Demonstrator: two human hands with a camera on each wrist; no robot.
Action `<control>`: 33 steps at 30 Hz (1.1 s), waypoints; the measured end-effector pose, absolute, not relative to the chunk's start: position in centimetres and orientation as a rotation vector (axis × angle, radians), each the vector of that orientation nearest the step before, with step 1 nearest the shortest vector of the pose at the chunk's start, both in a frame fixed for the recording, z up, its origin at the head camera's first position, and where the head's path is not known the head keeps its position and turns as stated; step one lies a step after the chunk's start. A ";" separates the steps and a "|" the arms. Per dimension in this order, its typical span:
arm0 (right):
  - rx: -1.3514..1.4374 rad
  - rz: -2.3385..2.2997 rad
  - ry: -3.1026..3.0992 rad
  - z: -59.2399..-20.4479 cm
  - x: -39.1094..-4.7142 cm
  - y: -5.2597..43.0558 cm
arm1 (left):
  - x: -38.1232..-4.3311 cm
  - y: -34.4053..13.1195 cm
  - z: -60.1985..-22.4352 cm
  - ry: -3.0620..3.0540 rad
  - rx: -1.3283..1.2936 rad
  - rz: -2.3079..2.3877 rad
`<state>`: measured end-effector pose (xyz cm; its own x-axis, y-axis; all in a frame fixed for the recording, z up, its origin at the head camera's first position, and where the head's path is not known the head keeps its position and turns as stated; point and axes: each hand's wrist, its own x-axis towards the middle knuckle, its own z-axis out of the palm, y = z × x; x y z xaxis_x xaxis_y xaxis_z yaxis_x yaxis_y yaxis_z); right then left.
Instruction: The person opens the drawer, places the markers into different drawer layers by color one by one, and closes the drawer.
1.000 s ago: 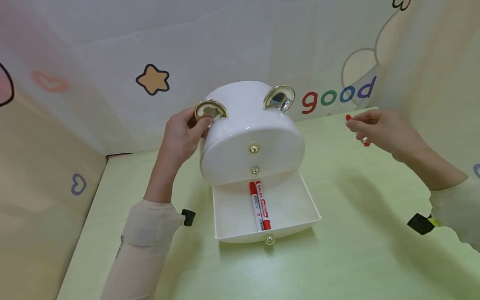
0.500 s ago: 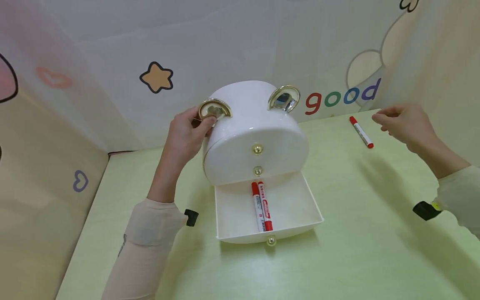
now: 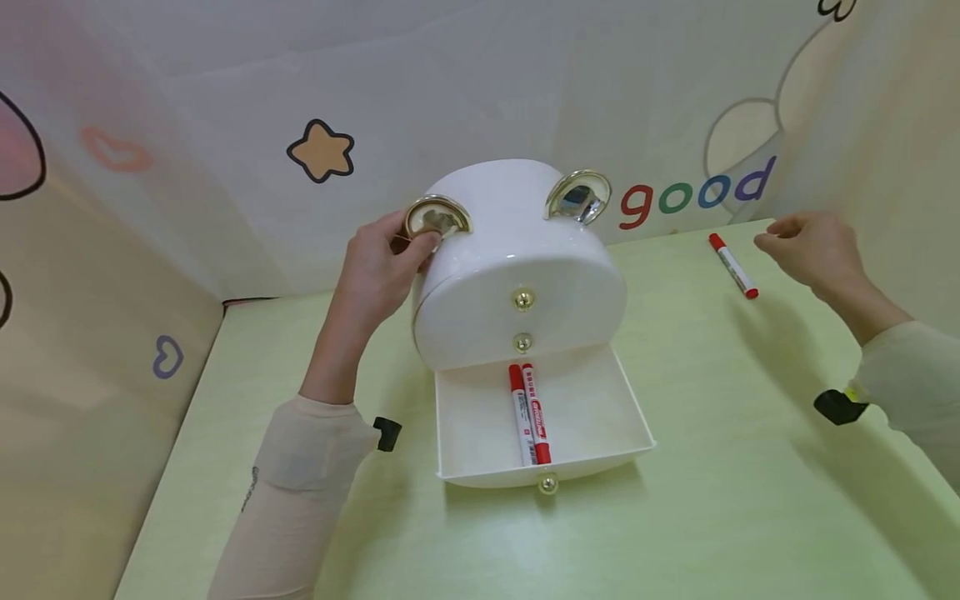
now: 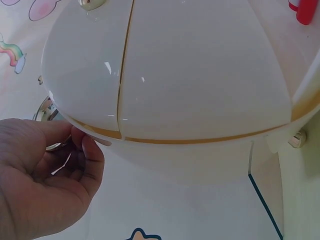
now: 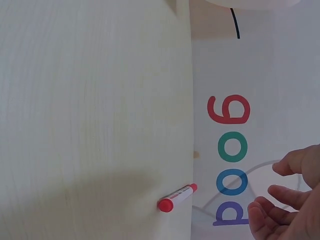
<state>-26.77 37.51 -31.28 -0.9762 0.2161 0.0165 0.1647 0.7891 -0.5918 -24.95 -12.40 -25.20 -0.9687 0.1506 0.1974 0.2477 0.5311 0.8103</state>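
A white drawer box (image 3: 517,196) with gold ear-shaped trims and round gold knobs stands mid-table, its bottom drawer (image 3: 465,433) pulled out. Two red-capped markers (image 3: 530,417) lie side by side in that drawer. My left hand (image 3: 382,271) pinches the left gold ear (image 3: 437,215), thumb in front; the left wrist view shows the fingers (image 4: 92,162) curled at the box's edge. Another red-and-white marker (image 3: 733,265) lies on the table at the far right. Just right of it, my right hand (image 3: 817,250) hovers with relaxed fingers, holding nothing.
The light green table (image 3: 712,500) meets a printed curtain (image 3: 480,83) at the back, and more curtain hangs at both sides. Wrist cameras (image 3: 840,407) sit under each forearm. Two upper gold knobs (image 3: 522,300) stick out from the box front.
My right hand has moved right, off the lone marker it overlapped a second ago; that marker lies on the table. My left hand stays on the ear. The head view has shifted slightly.
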 end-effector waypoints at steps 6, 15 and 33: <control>-0.263 0.877 -2.913 -32.3 -28.2 37.9 | -24.9 -12.5 -25.2 -2.642 -0.345 -1.436; -0.255 0.867 -2.981 -34.3 -29.9 38.8 | -24.7 -12.6 -25.2 -2.626 -0.337 -1.459; -0.347 0.776 -3.059 -37.7 -32.1 39.2 | -24.7 -12.4 -25.2 -2.632 -0.337 -1.437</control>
<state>-32.15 39.21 -37.74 -0.9756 0.2024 -0.0853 0.2185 0.8565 -0.4675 -24.71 -12.39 -25.16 -0.9675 0.1350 0.2139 0.2529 0.5233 0.8138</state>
